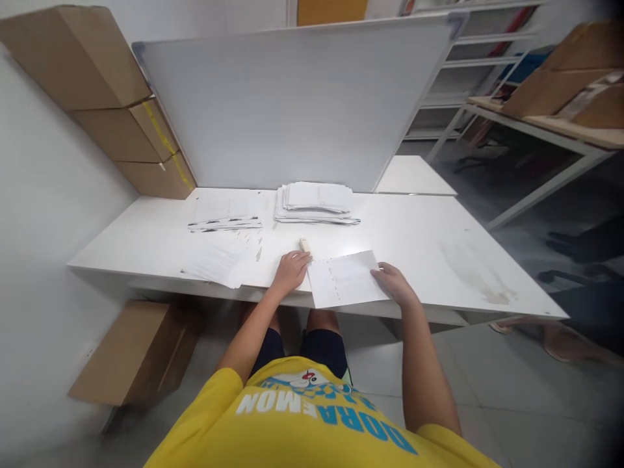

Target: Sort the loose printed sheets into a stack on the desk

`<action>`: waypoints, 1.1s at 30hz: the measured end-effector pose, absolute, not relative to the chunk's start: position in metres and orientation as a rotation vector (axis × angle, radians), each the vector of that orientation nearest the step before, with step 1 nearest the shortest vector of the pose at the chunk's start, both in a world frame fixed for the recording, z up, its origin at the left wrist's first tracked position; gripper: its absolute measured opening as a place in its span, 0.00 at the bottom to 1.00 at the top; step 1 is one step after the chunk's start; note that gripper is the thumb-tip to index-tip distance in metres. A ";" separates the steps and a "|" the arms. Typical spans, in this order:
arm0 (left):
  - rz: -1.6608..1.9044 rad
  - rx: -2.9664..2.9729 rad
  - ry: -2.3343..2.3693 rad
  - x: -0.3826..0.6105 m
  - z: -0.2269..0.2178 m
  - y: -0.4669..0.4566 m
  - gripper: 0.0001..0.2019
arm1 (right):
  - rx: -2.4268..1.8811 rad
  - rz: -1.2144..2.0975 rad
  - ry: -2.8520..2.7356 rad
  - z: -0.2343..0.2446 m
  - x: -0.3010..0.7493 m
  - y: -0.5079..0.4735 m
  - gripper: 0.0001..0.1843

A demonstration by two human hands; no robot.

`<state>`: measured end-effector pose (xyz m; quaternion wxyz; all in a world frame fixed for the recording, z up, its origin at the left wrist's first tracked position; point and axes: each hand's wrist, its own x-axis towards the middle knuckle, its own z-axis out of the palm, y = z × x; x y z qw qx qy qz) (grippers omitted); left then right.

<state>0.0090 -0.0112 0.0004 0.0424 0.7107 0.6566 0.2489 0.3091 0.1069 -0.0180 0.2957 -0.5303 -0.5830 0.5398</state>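
Note:
My right hand (391,284) pinches the right edge of a white sheet of paper (346,279) with faint print and a row of small marks. The sheet lies at the table's front edge, a little over it. At its upper left corner, my left hand (291,270) has its fingers closed around the lower end of a small cream-coloured block (305,245). The fingers cover part of that block, so its kind cannot be told. Behind it stands a thick stack of papers (316,198).
A fanned pile of papers (214,262) lies at the front left, with another paper pile (221,209) behind it. A whiteboard (292,110) leans along the back. Cardboard boxes (156,133) are stacked at the left; another box (121,351) sits below the white table (414,227).

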 end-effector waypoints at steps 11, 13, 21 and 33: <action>0.743 2.262 1.895 -0.014 -0.006 -0.005 0.27 | -1.357 1.397 -1.598 -0.022 0.304 0.109 0.18; 0.799 2.293 1.899 -0.012 -0.010 0.001 0.24 | -1.332 1.374 -1.584 -0.024 0.304 0.106 0.18; 1.115 2.294 1.865 -0.012 -0.020 0.005 0.15 | -1.252 1.370 -1.574 -0.007 0.302 0.089 0.18; 0.622 1.843 2.083 -0.010 -0.007 0.012 0.30 | -1.119 1.171 -1.260 0.069 0.245 0.222 0.14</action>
